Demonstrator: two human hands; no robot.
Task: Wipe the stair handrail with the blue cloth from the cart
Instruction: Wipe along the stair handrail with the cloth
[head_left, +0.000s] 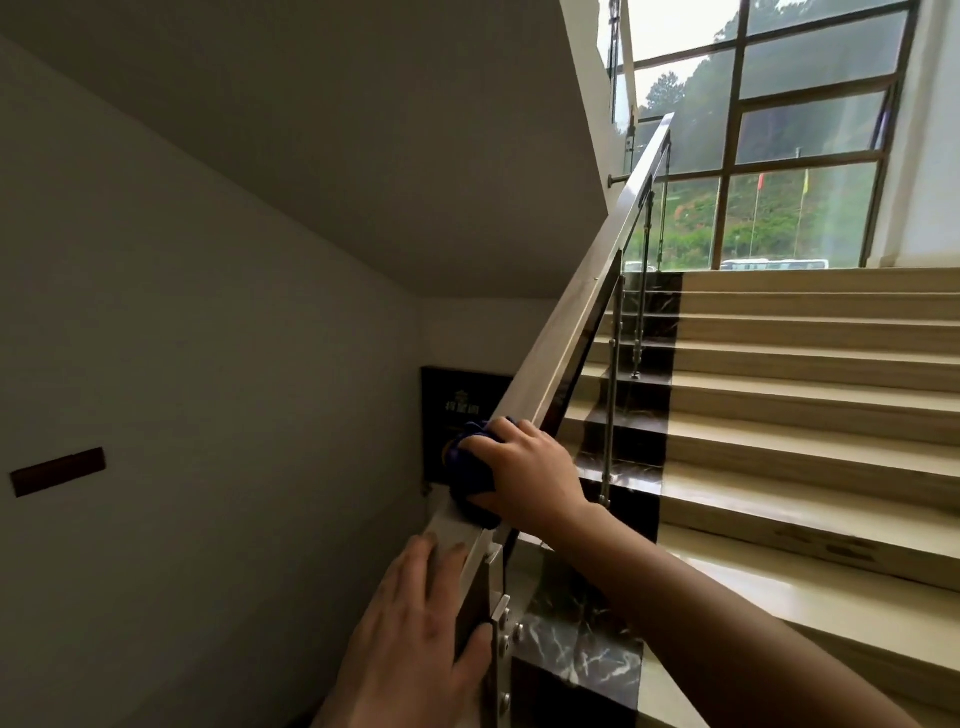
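A flat metal handrail (587, 291) climbs from the bottom centre up to the right toward the window. My right hand (527, 473) grips a bunched blue cloth (470, 467) and presses it onto the lower part of the rail. Below it, my left hand (415, 639) rests on the rail's bottom end, fingers laid straight over the top and the thumb on the right side. The cart is out of view.
Beige steps (810, 415) with a dark marble edge strip (628, 457) rise on the right to a large window (779, 145). Thin metal balusters (613, 395) hold glass under the rail. A white wall (182, 364) with a dark plaque (57, 472) stands on the left.
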